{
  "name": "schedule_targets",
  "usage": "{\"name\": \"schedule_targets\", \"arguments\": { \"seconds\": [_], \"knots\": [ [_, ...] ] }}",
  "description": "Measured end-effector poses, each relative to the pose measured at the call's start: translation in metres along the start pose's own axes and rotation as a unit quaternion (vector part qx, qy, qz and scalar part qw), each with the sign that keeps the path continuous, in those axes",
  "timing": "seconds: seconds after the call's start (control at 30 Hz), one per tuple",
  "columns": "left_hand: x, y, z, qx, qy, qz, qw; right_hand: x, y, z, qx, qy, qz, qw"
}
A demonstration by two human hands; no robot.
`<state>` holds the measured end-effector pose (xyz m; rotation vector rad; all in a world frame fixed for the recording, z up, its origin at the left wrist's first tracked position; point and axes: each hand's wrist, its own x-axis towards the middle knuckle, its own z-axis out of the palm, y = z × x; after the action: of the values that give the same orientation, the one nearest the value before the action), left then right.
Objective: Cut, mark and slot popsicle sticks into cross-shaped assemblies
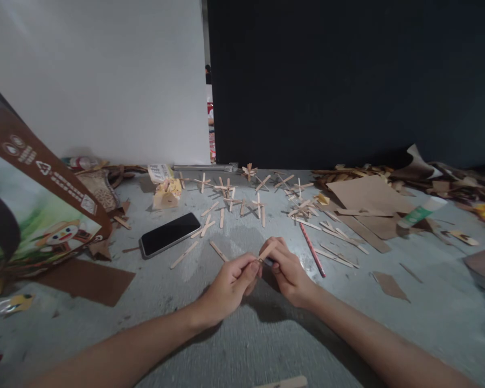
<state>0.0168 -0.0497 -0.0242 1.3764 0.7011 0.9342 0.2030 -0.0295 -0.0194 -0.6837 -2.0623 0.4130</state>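
Note:
A short wooden craft stick [268, 250] slants between my two hands above the grey floor. My left hand [235, 280] pinches its lower end between thumb and fingers. My right hand [288, 272] is closed round the upper end, the fingers curled. A small dark thing [269, 262] shows beneath the right fingers, too hidden to name. Just beyond the hands lie loose craft sticks [184, 255] and several crossed ones [258, 203]. A red patterned pencil [312, 249] rests to the right of my right hand.
A black phone [170, 235] lies to the left, near a printed bag [44, 188] and a brown cardboard piece [91, 280]. At the right are cardboard sheets [367, 196], a glue stick [422, 212] and scraps. White and black panels [347, 81] stand behind.

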Motion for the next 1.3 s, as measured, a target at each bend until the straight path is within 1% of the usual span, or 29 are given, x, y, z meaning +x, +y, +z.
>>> {"name": "schedule_targets", "arguments": {
  "seconds": [0.17, 0.4, 0.67, 0.93, 1.2, 1.3],
  "knots": [
    [0.0000, 0.0006, 0.0005, -0.007, -0.010, -0.003, 1.000, -0.0016, 0.0010, 0.0007, 0.006, 0.012, -0.013, 1.000],
    [-0.0014, 0.0011, 0.0002, -0.004, -0.009, -0.010, 1.000, -0.0011, 0.0000, -0.0002, 0.000, 0.008, -0.011, 1.000],
    [-0.0014, -0.0078, -0.0022, -0.010, -0.006, -0.009, 1.000, -0.0016, 0.0004, 0.0001, -0.005, 0.006, -0.001, 1.000],
    [-0.0008, -0.0005, 0.0002, -0.018, -0.011, -0.003, 1.000, -0.0003, -0.0003, 0.0000, 0.002, 0.008, -0.022, 1.000],
    [-0.0001, -0.0017, 0.0003, -0.027, -0.014, -0.007, 1.000, -0.0013, -0.0006, 0.0000, -0.010, 0.003, -0.003, 1.000],
    [0.0008, 0.0008, -0.0003, -0.023, -0.019, -0.013, 0.999, -0.0022, 0.0000, 0.0007, -0.006, 0.007, -0.007, 1.000]
  ]
}}
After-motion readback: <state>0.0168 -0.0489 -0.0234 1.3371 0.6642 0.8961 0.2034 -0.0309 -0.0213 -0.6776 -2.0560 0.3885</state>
